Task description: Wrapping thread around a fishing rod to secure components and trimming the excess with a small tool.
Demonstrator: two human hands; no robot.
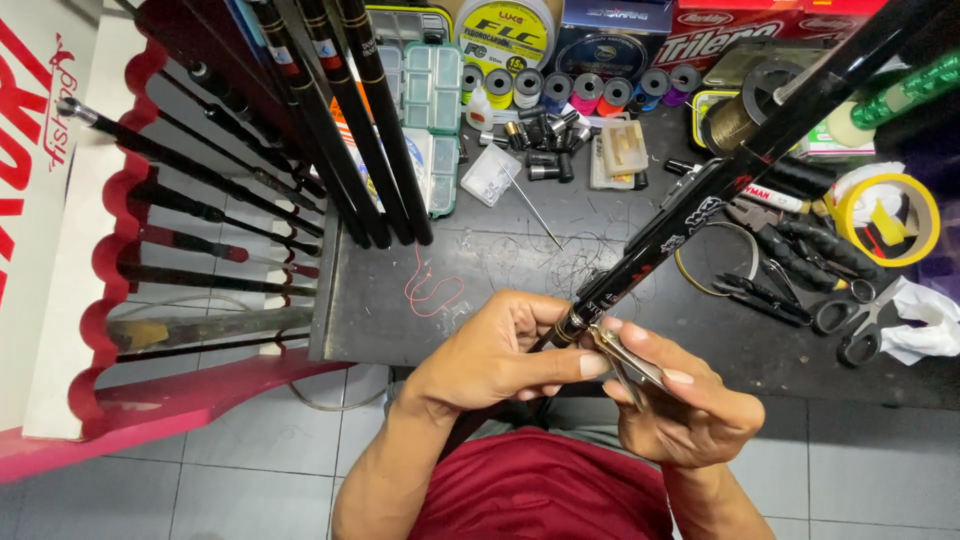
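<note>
**Steadying a rod for close work at its joint**

Clearly both hands meet at one spot. The left hand (500, 355) is curled around the lower end of a glossy black fishing rod (700, 205), thumb pressed along it just below a gold band, which seems to keep the rod from rolling. From there the rod slants up and away over the dark counter (400, 310) toward the top right corner. The right hand (685, 400) pinches a small metal tool (625, 360), its tip laid against the rod at the band; the fingers sit close together for fine control.

Behind, a clear compartment box (432, 90) stands on the counter; its contents are too small to tell. Beside it a row of thread spools (585, 88) in several colours lines the back. Pliers and scissors (800, 285) lie to the right, near a roll of yellow tape (885, 220). A loose red thread (432, 290) curls near the counter's front edge. More rods rest in a red scalloped rack (110, 250) at left.
</note>
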